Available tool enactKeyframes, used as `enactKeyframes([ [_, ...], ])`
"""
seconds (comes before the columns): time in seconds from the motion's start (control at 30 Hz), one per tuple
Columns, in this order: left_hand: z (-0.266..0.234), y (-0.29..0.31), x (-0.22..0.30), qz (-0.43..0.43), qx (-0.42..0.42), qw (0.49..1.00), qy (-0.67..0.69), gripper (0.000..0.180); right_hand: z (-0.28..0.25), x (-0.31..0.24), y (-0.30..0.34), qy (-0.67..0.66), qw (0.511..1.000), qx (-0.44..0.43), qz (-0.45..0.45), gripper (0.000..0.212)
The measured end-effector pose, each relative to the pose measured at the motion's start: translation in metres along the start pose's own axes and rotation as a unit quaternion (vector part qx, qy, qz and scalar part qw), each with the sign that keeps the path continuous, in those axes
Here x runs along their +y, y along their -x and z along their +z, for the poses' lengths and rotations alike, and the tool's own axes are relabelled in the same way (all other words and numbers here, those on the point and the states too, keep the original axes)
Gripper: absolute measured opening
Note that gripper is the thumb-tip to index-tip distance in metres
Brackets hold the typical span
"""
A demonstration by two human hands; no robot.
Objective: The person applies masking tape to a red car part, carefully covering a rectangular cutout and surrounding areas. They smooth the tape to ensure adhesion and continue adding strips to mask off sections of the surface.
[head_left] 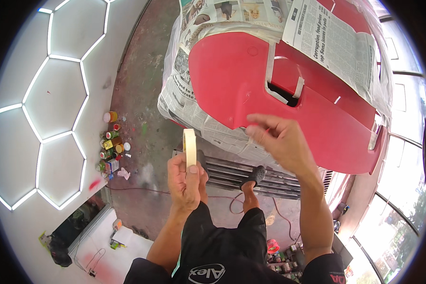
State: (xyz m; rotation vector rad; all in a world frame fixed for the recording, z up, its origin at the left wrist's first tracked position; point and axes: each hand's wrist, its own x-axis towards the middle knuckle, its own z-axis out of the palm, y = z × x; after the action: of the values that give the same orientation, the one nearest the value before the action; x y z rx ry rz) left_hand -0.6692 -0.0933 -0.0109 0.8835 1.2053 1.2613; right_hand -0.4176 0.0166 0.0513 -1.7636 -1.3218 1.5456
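My left hand (pixel 185 182) grips a roll of cream masking tape (pixel 190 147) on edge, thumb across its near end. To the right, my right hand (pixel 284 144) is raised in front of a red car body (pixel 227 71), near the lower edge of the panel. Its index finger and thumb point left with a gap between them, and I see nothing held there. Whether it touches the panel I cannot tell. Strips of masking tape (pixel 270 64) run along the panel's seam beside a dark opening (pixel 284 94). Newspaper sheets (pixel 331 47) cover other parts of the car.
I stand on a slatted metal platform (pixel 222 173). A thin red hose (pixel 234 206) winds over the stained floor behind my feet. Paint cans and bottles (pixel 111 144) line the left wall. More cans (pixel 286 265) stand at the lower right, and a white table (pixel 102 246) at the lower left.
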Motion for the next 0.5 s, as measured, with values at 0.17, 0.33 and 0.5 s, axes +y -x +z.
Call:
enactKeyframes([
  [0.17, 0.016, 0.005, -0.003, 0.018, -0.061, 0.997, -0.04, 0.03, 0.035, -0.008, 0.036, -0.036, 0.995, -0.041, -0.089, 0.053],
  [0.33, 0.021, 0.012, -0.011, 0.087, -0.137, 0.972, -0.171, 0.033, 0.026, -0.006, 0.044, -0.043, 0.991, -0.024, -0.127, 0.039],
  [0.5, 0.061, -0.001, 0.034, -0.063, -0.139, 0.98, -0.124, 0.031, 0.015, -0.006, 0.066, 0.084, 0.958, 0.062, -0.266, 0.018],
])
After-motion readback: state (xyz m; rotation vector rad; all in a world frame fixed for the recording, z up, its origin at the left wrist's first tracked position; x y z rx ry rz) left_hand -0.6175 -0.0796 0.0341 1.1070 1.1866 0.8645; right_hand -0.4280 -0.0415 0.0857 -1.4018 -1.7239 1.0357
